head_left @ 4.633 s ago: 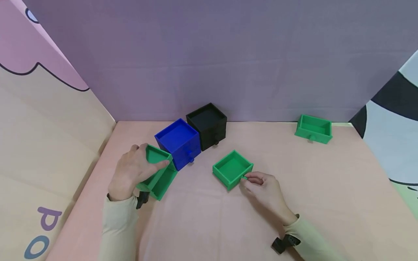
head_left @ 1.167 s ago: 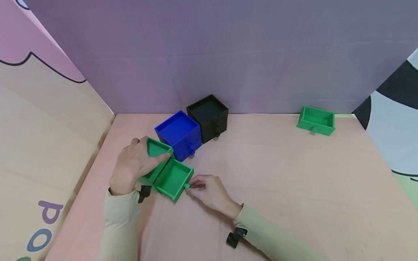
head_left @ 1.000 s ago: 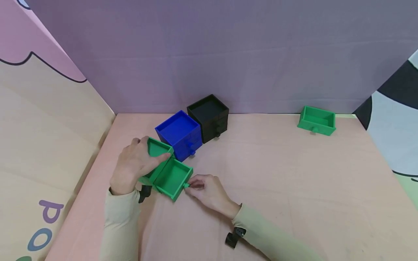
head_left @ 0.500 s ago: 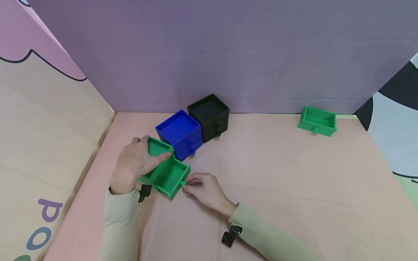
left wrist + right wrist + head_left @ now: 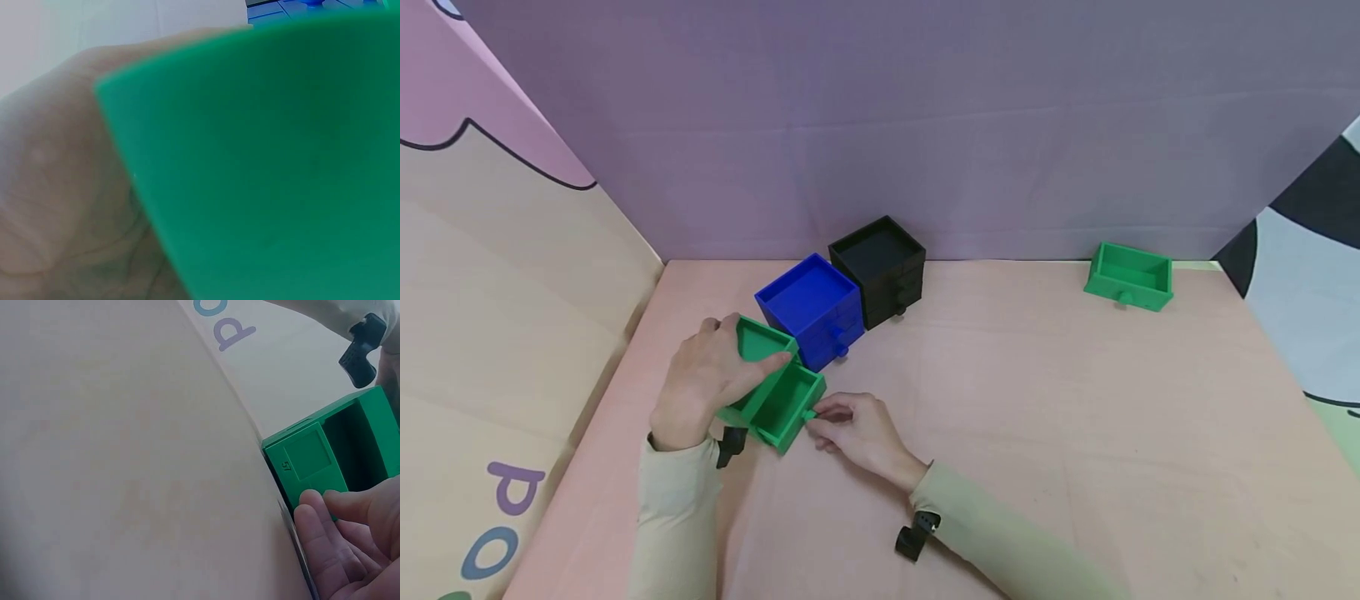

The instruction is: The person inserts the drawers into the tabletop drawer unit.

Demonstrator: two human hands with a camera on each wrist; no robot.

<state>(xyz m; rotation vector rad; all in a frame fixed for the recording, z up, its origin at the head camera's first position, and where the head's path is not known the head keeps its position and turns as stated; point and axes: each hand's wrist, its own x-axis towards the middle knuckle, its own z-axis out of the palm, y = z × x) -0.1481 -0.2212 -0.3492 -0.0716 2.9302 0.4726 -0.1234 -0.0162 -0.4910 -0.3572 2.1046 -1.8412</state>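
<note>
My left hand [image 5: 703,383] grips the green drawer cabinet [image 5: 763,340], its thumb lying over the cabinet's front edge. A blurred green wall [image 5: 262,162] of the cabinet fills most of the left wrist view. Sitting partway in the cabinet's lower slot is a green drawer [image 5: 787,402]. My right hand [image 5: 861,433] pinches that drawer's small knob between thumb and fingers. In the right wrist view the drawer front [image 5: 309,456] carries a small mark like "57", and a dark open slot [image 5: 353,437] shows above it.
A blue drawer cabinet [image 5: 812,308] stands right behind the green one, close against a black drawer cabinet [image 5: 880,271] by the back wall [image 5: 925,125]. At the far right another green drawer [image 5: 1129,277] lies on the pink tabletop [image 5: 1037,400].
The right hand has brought the green drawer left from the open tabletop to the cabinet and slid it farther into the lower slot. The left hand has kept its hold on the cabinet.
</note>
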